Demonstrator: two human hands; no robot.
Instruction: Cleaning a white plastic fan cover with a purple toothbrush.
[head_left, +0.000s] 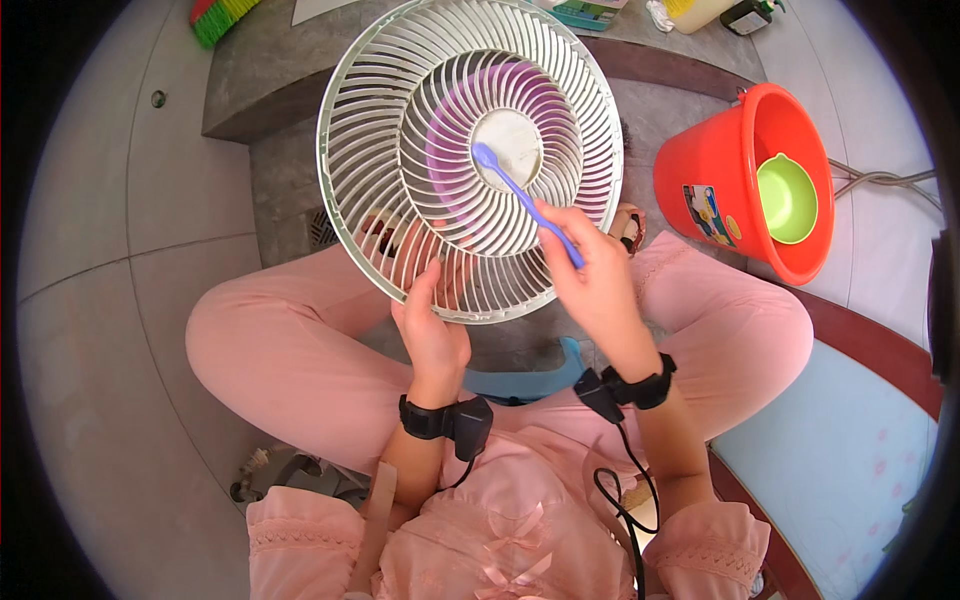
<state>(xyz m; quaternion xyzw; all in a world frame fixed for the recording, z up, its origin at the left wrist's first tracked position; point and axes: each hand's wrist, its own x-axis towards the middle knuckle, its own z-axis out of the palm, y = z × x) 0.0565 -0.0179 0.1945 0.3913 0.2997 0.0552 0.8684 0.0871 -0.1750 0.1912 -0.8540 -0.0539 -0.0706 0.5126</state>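
Observation:
My left hand (431, 322) grips the lower rim of a round, white plastic fan grille (585, 60), its thumb on the near side and its fingers behind the bars. Closed around the handle of a purple-blue brush (525, 199) is my right hand (589, 277). The brush head lies over the left part of the grille's round centre plate (514, 146); its bristles are hidden. Behind the bars, a purple round thing shows, partly covered by the grille.
A red bucket (694, 169) holding a light green bowl (787, 199) stands at the right. Along the top runs a grey tiled ledge (262, 82) with bottles. Green and yellow bristles (217, 26) show at upper left. A floor drain (322, 227) lies near the left foot.

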